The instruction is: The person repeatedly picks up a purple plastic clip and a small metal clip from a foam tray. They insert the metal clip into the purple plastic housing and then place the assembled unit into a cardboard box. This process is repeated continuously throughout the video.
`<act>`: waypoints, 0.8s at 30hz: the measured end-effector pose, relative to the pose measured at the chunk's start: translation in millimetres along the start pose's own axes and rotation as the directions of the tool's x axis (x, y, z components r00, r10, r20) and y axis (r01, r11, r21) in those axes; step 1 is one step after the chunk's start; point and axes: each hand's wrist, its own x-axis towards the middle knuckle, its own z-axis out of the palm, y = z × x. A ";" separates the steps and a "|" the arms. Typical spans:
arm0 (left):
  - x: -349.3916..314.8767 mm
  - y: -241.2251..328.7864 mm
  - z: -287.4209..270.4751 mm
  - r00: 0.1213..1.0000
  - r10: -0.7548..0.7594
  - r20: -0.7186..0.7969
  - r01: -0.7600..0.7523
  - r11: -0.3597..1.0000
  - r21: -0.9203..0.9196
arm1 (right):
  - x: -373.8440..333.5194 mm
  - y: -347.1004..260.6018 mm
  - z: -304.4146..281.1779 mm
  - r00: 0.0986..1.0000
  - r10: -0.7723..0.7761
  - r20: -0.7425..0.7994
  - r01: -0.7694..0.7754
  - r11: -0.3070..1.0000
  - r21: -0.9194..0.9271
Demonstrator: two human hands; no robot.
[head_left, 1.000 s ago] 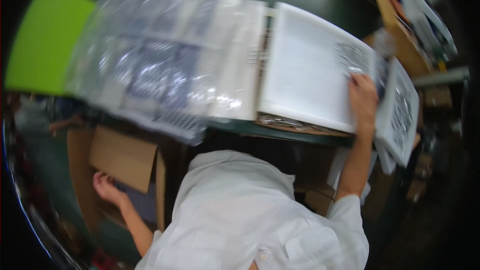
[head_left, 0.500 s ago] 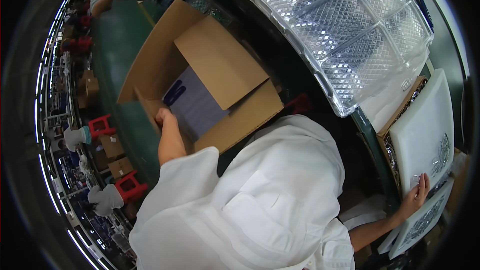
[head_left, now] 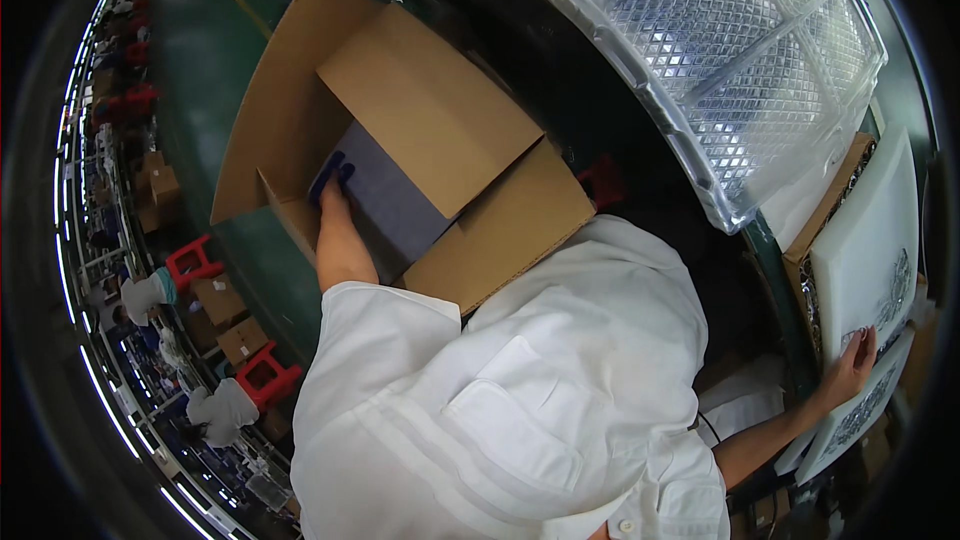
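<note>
My left hand reaches into an open cardboard box. Its fingers are at a dark blue loop-shaped piece on a grey-blue sheet inside. They seem to grip the loop, though the fingertips are partly hidden. Far to the right, my right hand is closed, thumb against fingers, at the face of a white foam-like board. A small shiny piece, too small to name, shows at the fingertips. Beside it on the board lies a cluster of small shiny pieces.
A large clear plastic tray with a diamond pattern extends over the table at upper right. A second white board sits below the first, with a cardboard edge beside it. Red stools and cartons stand at left.
My left hand has moved from the box's left wall to the dark blue loop. The right hand has shifted up along the board. The whole view has turned slightly.
</note>
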 end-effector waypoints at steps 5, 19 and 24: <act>24.9 2.2 -2.4 0.992 -0.020 -0.125 0.027 0.998 0.058 | 1.3 -5.7 -1.8 0.998 0.044 0.037 -0.042 0.998 -0.054; 5.4 10.1 -15.1 0.875 -0.328 -0.355 0.315 0.944 -0.097 | -18.8 -24.4 -19.9 0.977 0.170 -0.130 -0.160 0.984 0.083; -14.9 19.0 -11.0 0.979 -0.094 -0.180 0.073 0.990 -0.123 | -34.3 41.6 -25.9 0.950 0.290 -0.117 -0.252 0.932 0.259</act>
